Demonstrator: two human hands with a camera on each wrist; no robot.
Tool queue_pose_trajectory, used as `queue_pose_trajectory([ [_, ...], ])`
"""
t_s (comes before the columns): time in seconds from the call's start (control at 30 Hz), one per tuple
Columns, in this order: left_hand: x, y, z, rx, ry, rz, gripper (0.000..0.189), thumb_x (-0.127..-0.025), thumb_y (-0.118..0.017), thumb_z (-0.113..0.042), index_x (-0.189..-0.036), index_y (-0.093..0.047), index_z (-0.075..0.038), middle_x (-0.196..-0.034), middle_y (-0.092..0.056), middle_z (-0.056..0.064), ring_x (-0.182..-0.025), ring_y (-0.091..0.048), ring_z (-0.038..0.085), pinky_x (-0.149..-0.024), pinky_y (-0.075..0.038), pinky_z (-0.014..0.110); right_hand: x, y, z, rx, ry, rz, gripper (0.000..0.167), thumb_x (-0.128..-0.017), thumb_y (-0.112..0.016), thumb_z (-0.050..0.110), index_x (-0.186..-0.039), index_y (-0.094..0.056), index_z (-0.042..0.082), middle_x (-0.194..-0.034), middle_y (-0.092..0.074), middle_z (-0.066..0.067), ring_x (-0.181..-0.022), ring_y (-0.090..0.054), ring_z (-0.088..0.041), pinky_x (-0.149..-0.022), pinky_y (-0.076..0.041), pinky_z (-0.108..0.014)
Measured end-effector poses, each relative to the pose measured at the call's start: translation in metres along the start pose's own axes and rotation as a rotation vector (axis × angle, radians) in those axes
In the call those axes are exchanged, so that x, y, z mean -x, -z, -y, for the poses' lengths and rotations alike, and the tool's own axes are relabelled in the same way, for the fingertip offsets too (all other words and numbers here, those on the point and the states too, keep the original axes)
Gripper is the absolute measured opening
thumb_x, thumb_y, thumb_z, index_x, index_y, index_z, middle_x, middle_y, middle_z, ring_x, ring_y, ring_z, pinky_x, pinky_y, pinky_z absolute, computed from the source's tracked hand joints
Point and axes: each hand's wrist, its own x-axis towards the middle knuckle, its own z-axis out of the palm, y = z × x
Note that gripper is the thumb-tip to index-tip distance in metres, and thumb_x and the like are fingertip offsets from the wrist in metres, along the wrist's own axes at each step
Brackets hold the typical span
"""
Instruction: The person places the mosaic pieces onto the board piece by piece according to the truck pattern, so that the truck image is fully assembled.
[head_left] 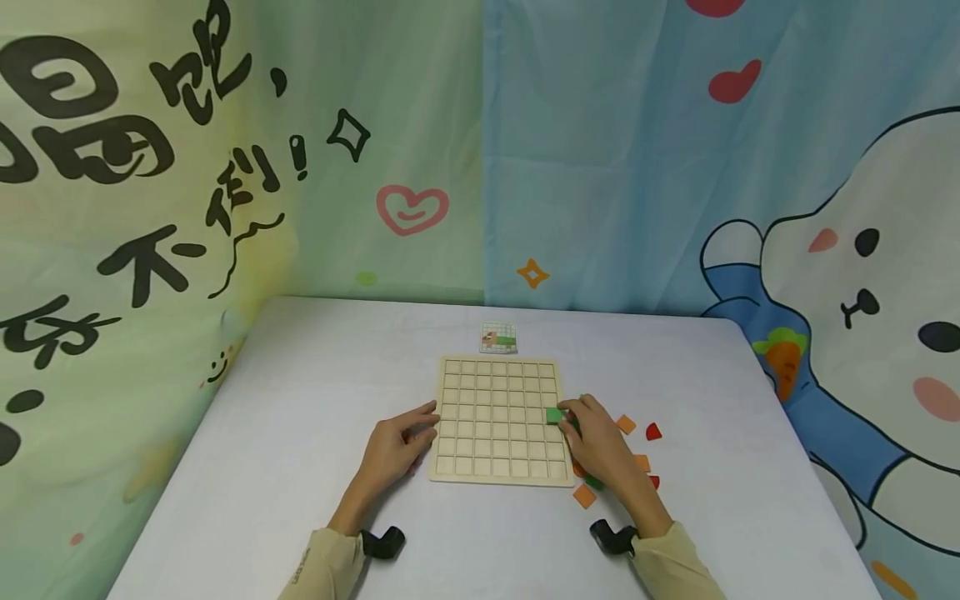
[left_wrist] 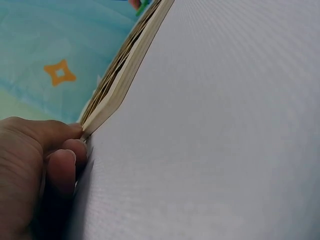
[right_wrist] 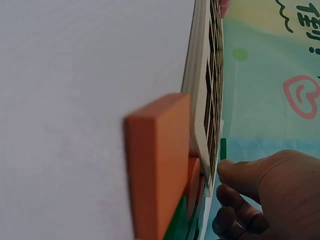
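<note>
A pale wooden grid board [head_left: 501, 482] lies flat on the white table, its squares edged by thin ridges. My left hand [head_left: 400, 440] rests at its left edge, fingertips touching the rim; the left wrist view shows the thumb [left_wrist: 62, 131] against the board's side. At the right edge, my right hand [head_left: 600, 437] pinches a green square tile [head_left: 553, 416] over the rightmost column. In the right wrist view this green tile [right_wrist: 223, 148] stands out past the thumb. Whether it touches the board is hard to tell.
Loose orange tiles [head_left: 585, 497] and red pieces [head_left: 653, 432] lie right of the board, with green ones partly under my right hand. A small picture card [head_left: 498, 337] lies beyond the board's far edge. Printed curtains [head_left: 600, 167] hang behind the table.
</note>
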Motion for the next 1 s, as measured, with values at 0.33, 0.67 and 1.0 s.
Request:
queue_pose_trajectory([
  [0.33,0.0006,-0.0011,-0.0004,-0.029,-0.012,-0.015,0.027,-0.1,-0.073,-0.012,-0.126,-0.077,-0.009,-0.147,-0.068,0.005,-0.04,-0.051,0.005,-0.04,-0.046,0.025,-0.0015,-0.0025,-0.0001,-0.002,0.006,0.0,0.027,-0.1,-0.071,0.01,-0.126,-0.071,0.0,-0.101,-0.064,-0.009,-0.089,-0.059,-0.02,-0.079,-0.053,-0.04],
  [0.67,0.0004,-0.0015,-0.0001,-0.022,-0.025,-0.02,0.026,-0.1,-0.073,-0.012,-0.126,-0.078,-0.008,-0.147,-0.068,0.007,-0.04,-0.051,0.004,-0.04,-0.046,0.024,-0.0031,-0.004,-0.0004,0.012,-0.011,0.013,0.028,-0.1,-0.071,0.011,-0.126,-0.071,0.0,-0.1,-0.064,-0.011,-0.087,-0.059,-0.021,-0.078,-0.053,-0.04],
  [1.0,0.0008,-0.0014,-0.0001,-0.012,-0.04,-0.023,0.027,-0.1,-0.073,-0.011,-0.125,-0.078,-0.006,-0.146,-0.069,0.009,-0.039,-0.05,0.002,-0.039,-0.045,0.024,-0.0035,-0.0046,-0.0013,0.003,-0.027,0.037,0.029,-0.101,-0.07,0.011,-0.128,-0.07,0.0,-0.103,-0.065,-0.013,-0.089,-0.06,-0.022,-0.08,-0.054,-0.041],
])
